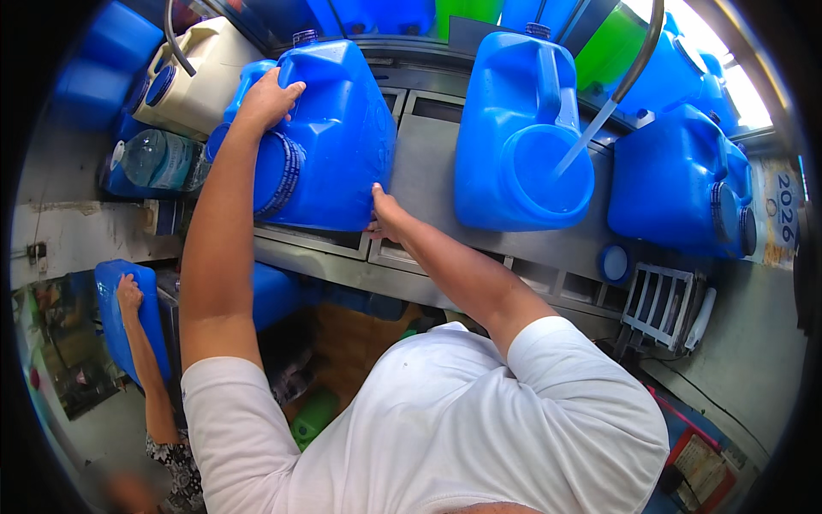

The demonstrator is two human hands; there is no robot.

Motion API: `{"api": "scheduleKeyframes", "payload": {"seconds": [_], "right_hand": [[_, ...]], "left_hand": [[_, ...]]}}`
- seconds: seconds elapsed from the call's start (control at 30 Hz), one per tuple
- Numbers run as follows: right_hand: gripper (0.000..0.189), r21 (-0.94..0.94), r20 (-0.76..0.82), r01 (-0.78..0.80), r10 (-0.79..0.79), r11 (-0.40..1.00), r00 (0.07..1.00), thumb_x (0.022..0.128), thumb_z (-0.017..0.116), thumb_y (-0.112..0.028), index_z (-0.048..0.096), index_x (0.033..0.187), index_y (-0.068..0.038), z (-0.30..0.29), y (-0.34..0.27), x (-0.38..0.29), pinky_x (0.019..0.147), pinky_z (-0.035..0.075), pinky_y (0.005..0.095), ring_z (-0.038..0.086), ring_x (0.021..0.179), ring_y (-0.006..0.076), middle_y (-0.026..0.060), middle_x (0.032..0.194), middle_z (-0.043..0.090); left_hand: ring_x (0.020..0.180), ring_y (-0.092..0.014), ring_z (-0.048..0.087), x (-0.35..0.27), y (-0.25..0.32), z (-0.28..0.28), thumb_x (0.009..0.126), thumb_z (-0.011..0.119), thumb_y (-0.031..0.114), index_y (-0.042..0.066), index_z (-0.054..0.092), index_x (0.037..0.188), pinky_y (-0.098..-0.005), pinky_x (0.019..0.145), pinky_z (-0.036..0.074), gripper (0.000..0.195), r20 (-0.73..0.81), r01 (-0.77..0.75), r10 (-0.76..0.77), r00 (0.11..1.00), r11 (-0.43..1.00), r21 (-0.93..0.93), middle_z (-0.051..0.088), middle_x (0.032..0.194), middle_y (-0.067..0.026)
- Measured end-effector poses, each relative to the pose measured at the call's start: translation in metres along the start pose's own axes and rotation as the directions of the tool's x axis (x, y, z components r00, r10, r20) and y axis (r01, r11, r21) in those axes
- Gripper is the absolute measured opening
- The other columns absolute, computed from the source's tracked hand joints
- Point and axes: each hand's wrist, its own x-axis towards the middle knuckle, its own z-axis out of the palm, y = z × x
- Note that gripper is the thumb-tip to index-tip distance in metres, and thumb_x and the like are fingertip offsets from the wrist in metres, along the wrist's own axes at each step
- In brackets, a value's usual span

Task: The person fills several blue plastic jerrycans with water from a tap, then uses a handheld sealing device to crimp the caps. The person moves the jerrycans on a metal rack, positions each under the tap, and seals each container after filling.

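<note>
A capped blue plastic water jug (pixel 340 128) stands on the metal counter before me. My left hand (pixel 273 96) is at its upper left, by the handle; whether the fingers close around the handle is hidden. Against its lower right edge rests my right hand (pixel 388 215), the thumb up along the side and the fingers partly hidden. Further right, water runs from a hose (pixel 642 58) into the wide mouth of an uncapped blue jug (pixel 478 141). A loose blue cap (pixel 614 264) lies on the counter to the right of that jug.
More capped blue jugs (pixel 661 173) stand at the right, cream jugs (pixel 215 83) and a clear bottle (pixel 157 157) at the left. A white slatted rack (pixel 660 305) sits at the counter's right. At lower left, another person's hand (pixel 130 292) touches a blue container (pixel 109 315).
</note>
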Motion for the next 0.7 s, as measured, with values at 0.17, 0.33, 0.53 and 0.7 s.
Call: {"api": "scheduleKeyframes", "payload": {"seconds": [0.17, 0.33, 0.53, 0.7], "right_hand": [[0.095, -0.045, -0.053, 0.187, -0.189, 0.981, 0.980, 0.091, 0.034, -0.080, 0.018, 0.158, -0.014, 0.032, -0.014, -0.007, 0.107, 0.033, 0.0647, 0.031, 0.142, 0.0486, 0.0204, 0.160, 0.027], [0.116, -0.011, -0.072, 0.243, -0.243, 0.970, 0.967, 0.077, 0.039, -0.093, 0.007, 0.159, -0.017, 0.043, -0.016, -0.012, 0.108, 0.029, 0.0683, 0.022, 0.146, 0.0498, 0.0178, 0.164, 0.018], [0.115, 0.048, 0.061, 0.249, -0.252, 0.967, 0.966, 0.076, 0.040, -0.094, 0.015, 0.160, -0.020, 0.007, -0.007, -0.022, 0.111, 0.029, 0.0605, 0.025, 0.144, 0.0516, 0.0225, 0.164, 0.013], [0.114, -0.055, 0.071, 0.215, -0.211, 0.975, 0.975, 0.077, 0.040, -0.093, 0.013, 0.161, -0.020, 0.017, -0.022, -0.006, 0.112, 0.028, 0.0612, 0.024, 0.144, 0.0519, 0.0220, 0.164, 0.015]], "left_hand": [[0.062, -0.017, 0.066, 0.021, -0.021, -0.012, 0.092, 0.065, 0.047, 0.001, 0.059, 0.128, -0.0310, 0.059, 0.053, 0.059, 0.021, 0.000, 0.001, 1.000, 1.000, -0.006, 0.070, 0.085, -0.0106], [0.065, -0.017, 0.066, 0.014, -0.023, -0.012, 0.091, 0.066, 0.047, 0.001, 0.055, 0.136, -0.0303, 0.060, 0.054, 0.065, -0.005, 0.046, -0.047, 0.999, 0.992, -0.120, 0.070, 0.086, -0.0117], [0.120, -0.037, 0.061, -0.005, 0.007, 0.025, 0.093, 0.057, 0.052, 0.010, 0.051, 0.143, -0.0470, 0.102, 0.047, 0.066, -0.216, 0.054, 0.002, 0.976, 0.967, 0.249, 0.062, 0.132, -0.0204], [0.127, -0.039, 0.056, 0.007, 0.003, 0.007, 0.092, 0.056, 0.053, 0.010, 0.053, 0.140, -0.0494, 0.105, 0.044, 0.064, -0.235, 0.098, -0.020, 0.972, 0.941, 0.324, 0.060, 0.136, -0.0203]]}}
